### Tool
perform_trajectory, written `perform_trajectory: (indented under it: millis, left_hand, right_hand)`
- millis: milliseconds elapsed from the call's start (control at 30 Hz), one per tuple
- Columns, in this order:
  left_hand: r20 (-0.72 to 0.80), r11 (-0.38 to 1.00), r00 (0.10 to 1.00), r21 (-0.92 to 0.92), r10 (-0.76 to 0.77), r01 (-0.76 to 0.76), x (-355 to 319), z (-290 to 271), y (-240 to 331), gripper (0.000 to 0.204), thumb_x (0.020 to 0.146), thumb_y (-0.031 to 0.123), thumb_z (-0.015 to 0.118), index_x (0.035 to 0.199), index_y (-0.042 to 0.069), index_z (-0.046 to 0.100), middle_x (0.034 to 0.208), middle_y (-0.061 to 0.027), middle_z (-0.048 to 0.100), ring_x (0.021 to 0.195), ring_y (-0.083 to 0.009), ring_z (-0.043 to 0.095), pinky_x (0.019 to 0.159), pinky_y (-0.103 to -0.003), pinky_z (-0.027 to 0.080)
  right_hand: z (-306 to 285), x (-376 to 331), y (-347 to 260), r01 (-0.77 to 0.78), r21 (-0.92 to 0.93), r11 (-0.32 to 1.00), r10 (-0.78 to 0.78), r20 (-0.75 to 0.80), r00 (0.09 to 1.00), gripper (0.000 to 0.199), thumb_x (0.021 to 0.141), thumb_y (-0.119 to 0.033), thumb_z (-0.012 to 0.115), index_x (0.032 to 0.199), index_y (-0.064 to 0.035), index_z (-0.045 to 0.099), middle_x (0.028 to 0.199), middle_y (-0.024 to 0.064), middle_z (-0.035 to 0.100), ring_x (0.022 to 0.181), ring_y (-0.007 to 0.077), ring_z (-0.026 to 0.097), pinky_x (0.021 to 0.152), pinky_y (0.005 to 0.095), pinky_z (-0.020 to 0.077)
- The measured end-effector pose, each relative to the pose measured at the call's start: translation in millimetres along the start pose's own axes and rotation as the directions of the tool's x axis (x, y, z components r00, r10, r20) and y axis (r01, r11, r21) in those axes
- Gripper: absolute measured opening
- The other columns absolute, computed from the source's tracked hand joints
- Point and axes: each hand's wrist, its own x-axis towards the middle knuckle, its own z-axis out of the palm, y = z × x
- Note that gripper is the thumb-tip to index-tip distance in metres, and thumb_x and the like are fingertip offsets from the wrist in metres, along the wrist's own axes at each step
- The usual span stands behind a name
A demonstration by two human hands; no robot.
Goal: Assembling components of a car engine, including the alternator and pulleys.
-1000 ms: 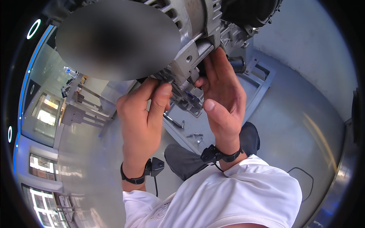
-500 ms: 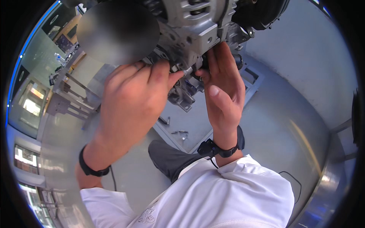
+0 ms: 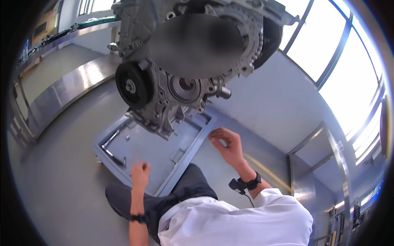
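Left hand (image 3: 140,174) is loosely curled over the tray (image 3: 158,164), right hand (image 3: 228,146) half-curled just beside it, and I can't tell if either's holding anything. Engine's (image 3: 162,90) up above the tray, so reaching in carelessly could skin knuckles on its rough metal edges

Left grip (image 3: 140,175) and right grip (image 3: 228,145) quit the engine (image 3: 162,87).
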Motion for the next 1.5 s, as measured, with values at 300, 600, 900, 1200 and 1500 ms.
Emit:
perform_trajectory:
  millis: [300, 600, 900, 1200, 1500]
  left_hand:
    - [0.186, 0.953, 0.981, -0.283, -0.053, 0.105, -44.7, 64.0, -95.5, 0.029, 0.089, 0.021, 0.063, 0.087, -0.007, 0.067, 0.072, -0.0179, 0.069, 0.068, -0.0296, 0.067, 0.067, -0.038, 0.05]
    - [-0.329, 0.788, 0.942, 0.562, -0.068, 0.253, 94.3, -72.1, -244.7, 0.047, 0.093, 0.027, 0.057, 0.136, 0.01, 0.048, 0.147, -0.0123, 0.04, 0.137, -0.0322, 0.037, 0.109, -0.051, 0.034]
    - [0.419, 0.638, 0.874, 0.608, 0.248, -0.472, 171.8, -97.2, -318.1, 0.053, 0.086, 0.019, 0.052, 0.139, 0.013, 0.048, 0.157, -0.0102, 0.027, 0.145, -0.0323, 0.023, 0.117, -0.058, 0.015]
    - [0.594, 0.65, 0.689, 0.336, 0.415, -0.682, 194.8, -117.6, -321.6, 0.045, 0.082, 0.018, 0.056, 0.126, 0.005, 0.056, 0.139, -0.0175, 0.048, 0.136, -0.0366, 0.038, 0.113, -0.059, 0.023]
    - [0.966, 0.331, -0.039, -0.126, 0.257, -0.935, 275.1, -136.9, -342.3, 0.056, 0.089, 0.032, 0.056, 0.14, 0.01, 0.048, 0.147, -0.012, 0.045, 0.136, -0.0317, 0.039, 0.115, -0.053, 0.023]
  right_hand:
    - [-27.9, 79.0, -139.5, 0.402, -0.881, 0.251, -0.726, 0.104, 0.68, 0.03, 0.076, -0.011, 0.074, 0.104, -0.0057, 0.063, 0.085, 0.0075, 0.06, 0.078, 0.0268, 0.061, 0.071, 0.0345, 0.0497]
    - [-27.8, 83.0, -187.4, 0.255, -0.966, -0.035, -0.161, 0.257, 0.953, 0.017, 0.083, -0.015, 0.071, 0.093, -0.0061, 0.059, 0.076, 0.0091, 0.062, 0.067, 0.0298, 0.063, 0.06, 0.0391, 0.0493]
    - [-4.2, 94.6, -191.5, 0.038, -0.991, -0.131, 0.021, 0.036, 0.999, 0.024, 0.079, -0.012, 0.078, 0.089, -0.003, 0.058, 0.069, 0.0097, 0.064, 0.061, 0.0271, 0.065, 0.058, 0.0361, 0.05]
    - [15.6, 93.2, -183.1, -0.095, -0.995, 0.02, -0.124, -0.097, 0.987, 0.03, 0.076, -0.016, 0.082, 0.089, -0.0041, 0.057, 0.076, 0.0098, 0.065, 0.063, 0.029, 0.064, 0.056, 0.0353, 0.0504]
    - [35.7, 77.5, -189.0, -0.251, -0.918, -0.308, -0.009, -0.26, 0.965, 0.029, 0.088, -0.029, 0.067, 0.094, -0.0042, 0.054, 0.083, 0.0109, 0.06, 0.07, 0.0324, 0.063, 0.062, 0.0411, 0.0517]
